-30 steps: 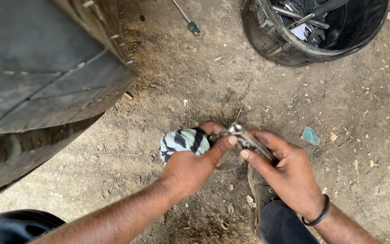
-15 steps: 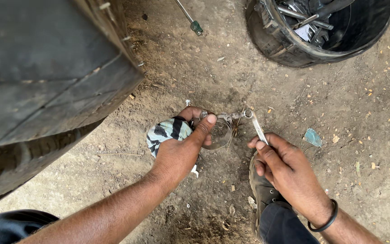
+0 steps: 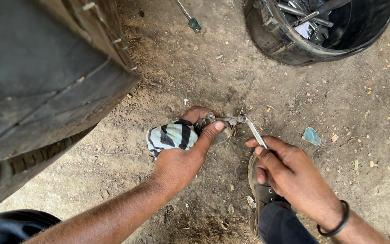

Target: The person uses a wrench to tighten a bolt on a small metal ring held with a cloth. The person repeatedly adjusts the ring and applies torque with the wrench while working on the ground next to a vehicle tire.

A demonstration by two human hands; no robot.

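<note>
My left hand [image 3: 183, 151] grips a small metal part [image 3: 215, 124] wrapped partly in a striped green, white and black cloth [image 3: 170, 135], holding it down on the dirt ground. My right hand [image 3: 285, 169] holds a slim metal wrench [image 3: 253, 131] whose far end sits on the metal part. A black band circles my right wrist. My shoe [image 3: 260, 190] shows under the right hand.
A large worn tyre [image 3: 46, 86] fills the left side. A black rubber tub [image 3: 317, 27] with several metal tools stands at the top right. A green-handled screwdriver [image 3: 190, 18] lies on the dirt at the top. A small blue-green scrap [image 3: 312, 135] lies to the right.
Both hands and the wrapped part have shifted slightly left and away from me on the ground. The wrench has swung from lying across the part to standing at an angle.
</note>
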